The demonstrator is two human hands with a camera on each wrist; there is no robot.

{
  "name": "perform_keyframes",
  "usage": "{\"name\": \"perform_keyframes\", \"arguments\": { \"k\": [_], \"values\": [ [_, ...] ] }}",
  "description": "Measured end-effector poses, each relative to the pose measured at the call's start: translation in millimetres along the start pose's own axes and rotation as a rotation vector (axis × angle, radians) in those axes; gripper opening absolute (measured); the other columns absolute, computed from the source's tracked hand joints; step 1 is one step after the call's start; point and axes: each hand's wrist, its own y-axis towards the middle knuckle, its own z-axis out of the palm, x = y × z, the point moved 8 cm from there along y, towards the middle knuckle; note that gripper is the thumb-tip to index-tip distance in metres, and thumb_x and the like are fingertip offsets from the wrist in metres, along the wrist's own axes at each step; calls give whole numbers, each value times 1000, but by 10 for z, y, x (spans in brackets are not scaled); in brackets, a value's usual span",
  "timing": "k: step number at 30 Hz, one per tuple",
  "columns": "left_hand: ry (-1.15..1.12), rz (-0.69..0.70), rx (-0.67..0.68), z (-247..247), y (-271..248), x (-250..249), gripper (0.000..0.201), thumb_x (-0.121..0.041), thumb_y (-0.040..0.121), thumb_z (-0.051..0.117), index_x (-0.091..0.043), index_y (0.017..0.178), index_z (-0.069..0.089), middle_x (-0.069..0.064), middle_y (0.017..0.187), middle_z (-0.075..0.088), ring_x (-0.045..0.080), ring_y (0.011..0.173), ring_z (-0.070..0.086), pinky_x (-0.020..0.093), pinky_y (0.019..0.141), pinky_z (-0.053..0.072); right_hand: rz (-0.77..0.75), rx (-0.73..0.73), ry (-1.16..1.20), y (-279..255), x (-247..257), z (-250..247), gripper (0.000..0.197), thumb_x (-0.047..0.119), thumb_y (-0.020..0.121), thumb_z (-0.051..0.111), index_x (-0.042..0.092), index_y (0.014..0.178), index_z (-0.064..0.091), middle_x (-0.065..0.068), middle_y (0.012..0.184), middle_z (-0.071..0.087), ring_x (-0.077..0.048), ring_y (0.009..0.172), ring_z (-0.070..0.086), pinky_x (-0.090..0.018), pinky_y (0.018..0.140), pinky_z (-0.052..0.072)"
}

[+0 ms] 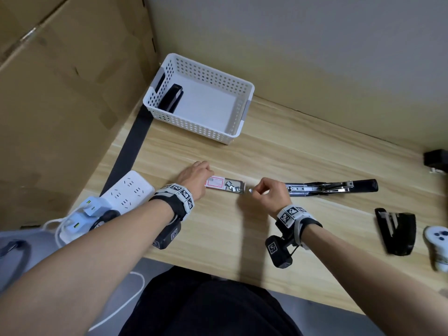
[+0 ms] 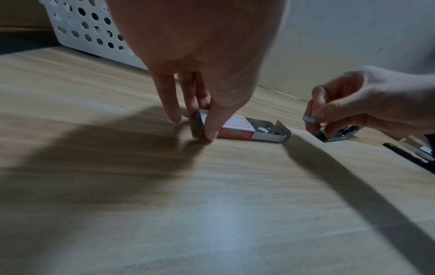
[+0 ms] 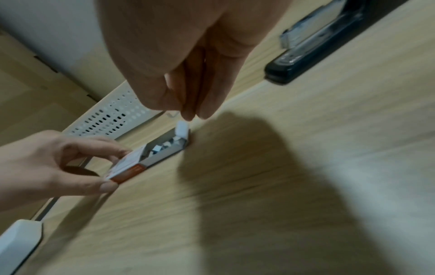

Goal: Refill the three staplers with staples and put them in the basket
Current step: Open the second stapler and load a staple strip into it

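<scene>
A small red-and-white staple box [image 1: 224,185] [image 2: 237,129] [image 3: 146,158] lies on the wooden desk with its drawer slid out, loose staple strips showing inside. My left hand [image 1: 196,177] [image 2: 200,104] pinches the box's left end between thumb and fingers. My right hand [image 1: 269,194] [image 3: 188,104] hovers just right of the drawer and pinches a short strip of staples [image 1: 251,190] [image 2: 309,120] [image 3: 182,128]. A black stapler [image 1: 332,187] [image 3: 329,41] lies flipped open right behind the right hand. Another black stapler [image 1: 171,97] stands in the white basket [image 1: 242,110]. A third stapler [image 1: 395,230] lies at the right.
A white power strip [image 1: 126,190] with plugged adapters sits at the left desk edge. A white controller [image 1: 437,243] lies far right, and a black object [image 1: 436,158] sits at the right edge. Cardboard boxes [image 1: 60,93] rise on the left. A black strap [image 1: 135,134] runs beside the basket.
</scene>
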Motion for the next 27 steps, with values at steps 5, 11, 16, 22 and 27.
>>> {"name": "perform_keyframes", "arguments": {
  "k": [5, 11, 16, 22, 27],
  "values": [
    [60, -15, 28, 67, -27, -49, 54, -1, 78, 59, -20, 128, 54, -2, 121, 45, 20, 111, 44, 27, 74, 38, 37, 85, -159, -155, -348, 17, 12, 31, 78, 70, 20, 73, 68, 5, 72, 68, -16, 71, 63, -27, 63, 47],
    [-25, 195, -184, 50, -163, -481, 50, -5, 82, 62, -17, 130, 56, 0, 127, 52, 19, 118, 45, 34, 90, 46, -96, 43, -179, -319, -465, 81, 9, 33, 85, 68, 26, 82, 72, 15, 81, 57, -13, 80, 57, -25, 65, 40],
    [-60, 411, -169, 375, -238, -965, 26, -14, 91, 59, -18, 117, 65, -2, 109, 60, 18, 104, 55, 34, 74, 52, -80, -38, -23, -497, -674, 28, 17, 29, 91, 61, 21, 98, 75, 6, 93, 63, -14, 85, 59, -31, 77, 47],
    [62, 335, 35, 717, 104, -1240, 43, -27, 88, 63, -20, 129, 55, -2, 117, 51, 20, 108, 54, 35, 81, 48, -7, -48, 17, -892, -1031, -98, 16, 25, 90, 60, 23, 93, 75, 6, 91, 63, -12, 80, 57, -32, 76, 48],
    [22, 265, 36, 701, 312, -1320, 21, -30, 88, 66, -19, 107, 66, -1, 107, 54, 21, 100, 58, 35, 75, 47, 7, 2, 5, -1142, -1167, -186, 18, 25, 91, 57, 24, 95, 75, 7, 95, 64, -12, 86, 59, -30, 78, 49]
  ]
}}
